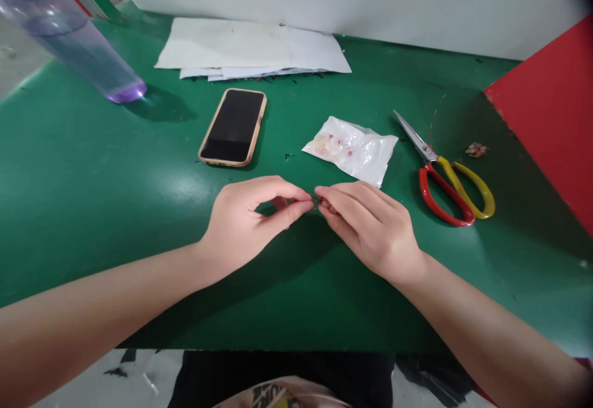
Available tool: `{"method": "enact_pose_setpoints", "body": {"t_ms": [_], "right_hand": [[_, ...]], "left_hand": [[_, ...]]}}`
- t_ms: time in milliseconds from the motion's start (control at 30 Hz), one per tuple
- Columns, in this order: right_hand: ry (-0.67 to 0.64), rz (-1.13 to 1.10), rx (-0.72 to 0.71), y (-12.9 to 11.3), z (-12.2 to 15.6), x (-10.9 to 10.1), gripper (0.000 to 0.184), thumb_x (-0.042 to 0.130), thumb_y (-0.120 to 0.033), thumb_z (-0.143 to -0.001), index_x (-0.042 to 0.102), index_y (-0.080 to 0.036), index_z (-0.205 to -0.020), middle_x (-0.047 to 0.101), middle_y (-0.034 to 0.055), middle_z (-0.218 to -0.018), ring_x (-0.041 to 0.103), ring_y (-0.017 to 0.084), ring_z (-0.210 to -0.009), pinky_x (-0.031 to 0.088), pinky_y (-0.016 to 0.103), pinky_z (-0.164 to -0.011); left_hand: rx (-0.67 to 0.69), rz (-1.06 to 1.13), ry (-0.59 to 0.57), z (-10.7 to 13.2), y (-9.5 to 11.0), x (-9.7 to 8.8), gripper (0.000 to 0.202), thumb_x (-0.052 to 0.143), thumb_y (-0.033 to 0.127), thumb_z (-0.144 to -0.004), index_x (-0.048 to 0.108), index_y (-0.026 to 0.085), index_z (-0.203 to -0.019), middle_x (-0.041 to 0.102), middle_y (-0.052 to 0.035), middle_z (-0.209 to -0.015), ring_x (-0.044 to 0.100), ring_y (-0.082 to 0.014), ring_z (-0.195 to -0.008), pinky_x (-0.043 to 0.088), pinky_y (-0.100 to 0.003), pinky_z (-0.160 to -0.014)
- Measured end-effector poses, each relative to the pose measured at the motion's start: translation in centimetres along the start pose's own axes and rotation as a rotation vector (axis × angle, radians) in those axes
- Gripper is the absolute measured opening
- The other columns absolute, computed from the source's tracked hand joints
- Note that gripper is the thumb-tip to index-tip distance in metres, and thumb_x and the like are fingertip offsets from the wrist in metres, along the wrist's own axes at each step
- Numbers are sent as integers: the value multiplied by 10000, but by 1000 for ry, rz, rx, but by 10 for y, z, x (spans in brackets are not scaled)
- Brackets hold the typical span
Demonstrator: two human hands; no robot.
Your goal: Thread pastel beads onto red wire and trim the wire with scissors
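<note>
Both hands meet right in the middle of the green table top [92,198]. The left hand [245,223] is curled up, thumb and forefinger pinched together at the tips, and the right hand [370,229] is closed the same way – its fingertips touching the left ones. Between them sits a tiny reddish bead-like piece [324,203], gripped by both hands; it's too small to tell what it really is.

Just behind the right hand lies a small clear plastic bag with pink and yellowish bits inside [352,149], flat on the table and almost touching the knuckles. To the right of that is a pair of metal scissors with one red and one yellow handle [445,173], blades closed and pointing away. A little pinkish scrap [476,149] sits near the handles.

Behind the left hand is a black smartphone in a tan case [234,127], screen dark. Further back – a stack of white paper sheets [250,47] by the wall, and a clear purple-tinted plastic bottle [69,37] far left. A red board [551,118] leans at the right edge.
</note>
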State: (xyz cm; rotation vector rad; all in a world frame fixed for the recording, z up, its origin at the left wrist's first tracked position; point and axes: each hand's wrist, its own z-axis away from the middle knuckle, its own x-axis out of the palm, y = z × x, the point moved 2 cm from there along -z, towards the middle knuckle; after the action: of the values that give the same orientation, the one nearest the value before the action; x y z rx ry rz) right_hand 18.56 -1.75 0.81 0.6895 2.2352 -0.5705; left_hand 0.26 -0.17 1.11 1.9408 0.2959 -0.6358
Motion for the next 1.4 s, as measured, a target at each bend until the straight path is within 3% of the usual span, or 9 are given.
{"method": "enact_pose_setpoints", "body": {"t_ms": [200,433,567,767,900,1100,1400], "right_hand": [[-62,119,-64,2,-2,-2,239,557,-125,-902,595,-89,-1135,706,115,-943,661,189,-796,582,333,-700],[-90,155,-66,1,0,-1,249,536,-129,-906,610,-118,-1144,680,102,-929,648,190,-790,579,342,-684],[-96,167,-82,0,0,1,235,533,-122,-904,614,-104,-1123,677,109,-938,640,193,-791,573,340,-663],[-199,199,-139,-3,-2,3,158,513,-102,-909,641,-93,-1001,680,87,-847,602,174,-719,528,310,-607],[-232,182,-176,-6,-2,6,147,507,-104,-911,654,-104,-904,642,54,-734,529,154,-616,479,299,-538],[-242,149,-178,-5,0,9,155,515,-108,-910,651,-108,-835,628,52,-722,509,155,-627,453,295,-540],[-304,122,-141,-4,1,14,193,470,-107,-922,650,-109,-853,625,48,-725,497,159,-631,453,298,-567]], "left_hand": [[269,-291,-29,-4,-2,1,82,597,236,-871,657,204,-825,723,9,-711,632,-120,-579,460,-237,-574],[182,-299,-148,-4,-5,4,188,544,288,-894,658,190,-781,670,22,-604,595,-103,-518,405,-216,-518],[192,-343,-181,-1,-5,5,211,504,269,-907,642,192,-768,549,57,-465,473,-81,-394,301,-214,-436],[359,-411,-129,2,0,7,341,489,162,-854,347,193,-545,336,62,-446,280,-90,-414,216,-251,-437],[342,-342,-149,2,-1,8,374,479,131,-822,245,195,-536,239,65,-444,205,-93,-423,189,-260,-432],[260,-242,-233,2,-4,10,376,476,131,-819,220,194,-550,229,67,-463,214,-82,-431,208,-247,-438],[366,-345,-199,5,-8,15,345,491,125,-794,276,191,-533,242,69,-453,216,-86,-430,203,-258,-435]]}}
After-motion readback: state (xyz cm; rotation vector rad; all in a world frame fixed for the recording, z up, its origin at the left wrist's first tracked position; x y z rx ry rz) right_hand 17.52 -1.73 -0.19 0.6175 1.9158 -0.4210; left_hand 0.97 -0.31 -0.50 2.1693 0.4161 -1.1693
